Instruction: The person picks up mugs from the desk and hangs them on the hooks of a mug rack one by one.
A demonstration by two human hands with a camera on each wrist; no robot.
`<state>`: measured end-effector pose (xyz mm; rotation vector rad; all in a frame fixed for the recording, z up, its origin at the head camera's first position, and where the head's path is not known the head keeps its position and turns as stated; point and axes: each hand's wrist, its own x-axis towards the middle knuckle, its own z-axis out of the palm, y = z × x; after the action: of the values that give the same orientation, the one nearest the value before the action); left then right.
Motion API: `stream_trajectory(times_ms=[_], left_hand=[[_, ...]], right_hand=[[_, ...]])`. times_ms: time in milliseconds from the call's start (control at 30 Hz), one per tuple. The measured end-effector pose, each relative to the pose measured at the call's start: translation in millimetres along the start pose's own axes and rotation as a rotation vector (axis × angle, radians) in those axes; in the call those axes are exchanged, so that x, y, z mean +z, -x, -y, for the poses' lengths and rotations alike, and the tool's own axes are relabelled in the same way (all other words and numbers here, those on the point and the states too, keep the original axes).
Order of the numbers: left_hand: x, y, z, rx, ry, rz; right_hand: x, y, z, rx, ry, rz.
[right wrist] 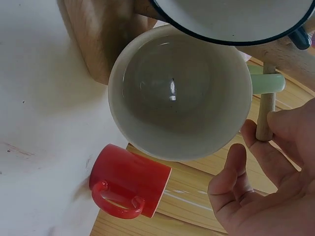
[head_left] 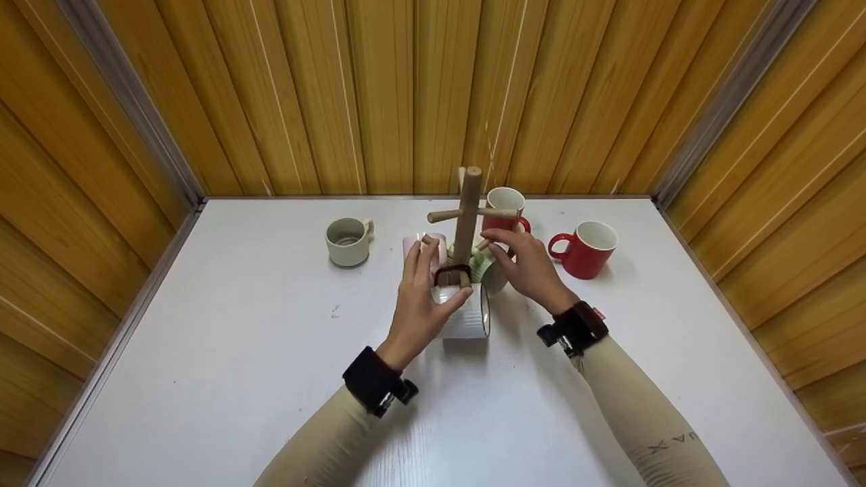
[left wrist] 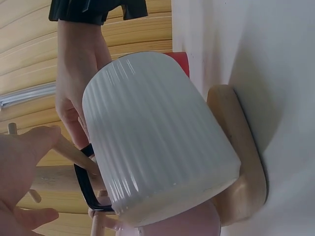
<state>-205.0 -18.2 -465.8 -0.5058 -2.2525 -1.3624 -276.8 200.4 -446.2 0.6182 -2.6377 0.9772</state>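
Note:
A wooden mug tree [head_left: 468, 223] stands at the middle of the table. A white ribbed mug with a dark rim and handle [left wrist: 152, 132] hangs sideways from its front peg. My left hand [head_left: 419, 304] is spread at the tree's left front, its thumb touching the front peg's tip and its fingers near the left peg. On the right peg hangs a green-handled mug [right wrist: 177, 93], its pale inside facing the right wrist camera. My right hand [right wrist: 275, 172] pinches that peg's end between thumb and finger. A pink mug [head_left: 436, 247] is at the left, partly hidden by the left hand.
A red mug [head_left: 590, 250] stands upright to the right, and another red mug [head_left: 504, 203] is behind the tree. A pale green mug [head_left: 348, 243] stands at the left. Wood-patterned walls [head_left: 379, 95] enclose the white table [head_left: 237, 338] on three sides.

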Motion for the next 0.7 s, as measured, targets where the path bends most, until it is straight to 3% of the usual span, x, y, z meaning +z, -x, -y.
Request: stream_trajectory(times_ms=[267, 500, 700], left_hand=[[-7.1, -0.3, 6.6, -0.025, 0.005, -0.046], [-15.5, -1.0, 11.6, 0.01, -0.041, -0.1], [-20.6, -3.0, 15.1, 0.023, -0.041, -0.157]], right_hand=[[-2.6, 12, -3, -0.025, 0.004, -0.072], [-5.6, 24, -1, 0.002, -0.001, -0.096], [-8.8, 35, 4, -0.024, 0.023, -0.118]])
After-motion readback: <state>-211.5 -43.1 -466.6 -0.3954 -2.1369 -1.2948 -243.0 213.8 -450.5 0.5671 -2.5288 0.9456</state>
